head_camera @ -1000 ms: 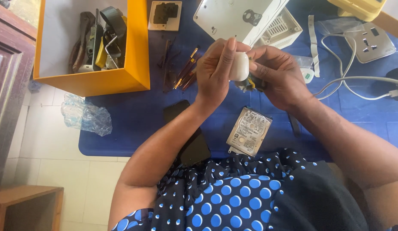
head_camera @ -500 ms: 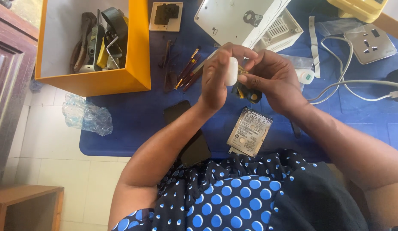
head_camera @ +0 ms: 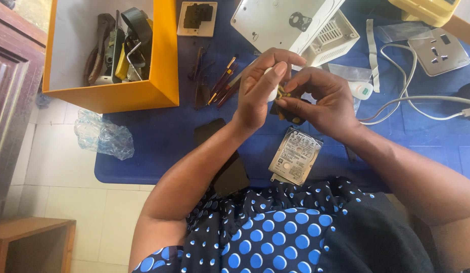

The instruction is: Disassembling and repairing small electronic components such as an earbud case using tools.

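The left hand (head_camera: 260,93) sits just above the centre of the frame, fingers curled shut around a small white part (head_camera: 272,91) that is mostly hidden by them; the right hand (head_camera: 321,101) meets it from the right, thumb and fingertips pinched on a small brass-coloured piece (head_camera: 282,92) at the white part's edge, with a dark object (head_camera: 294,117) partly visible under the palm; what that object is cannot be told; both hands hover over the blue mat (head_camera: 154,141) that covers the table; directly below them, at lower centre, a bare hard drive (head_camera: 295,155) lies flat on the mat, label up, apart from the hands; to the left of the hands a bundle of thin brushes (head_camera: 222,81) lies on the mat; an orange box (head_camera: 144,93) holding metal tools fills the upper left; a white plastic casing (head_camera: 275,20) sits at the top centre; a wall socket plate (head_camera: 439,50) and a white cable (head_camera: 396,101) lie at the upper right
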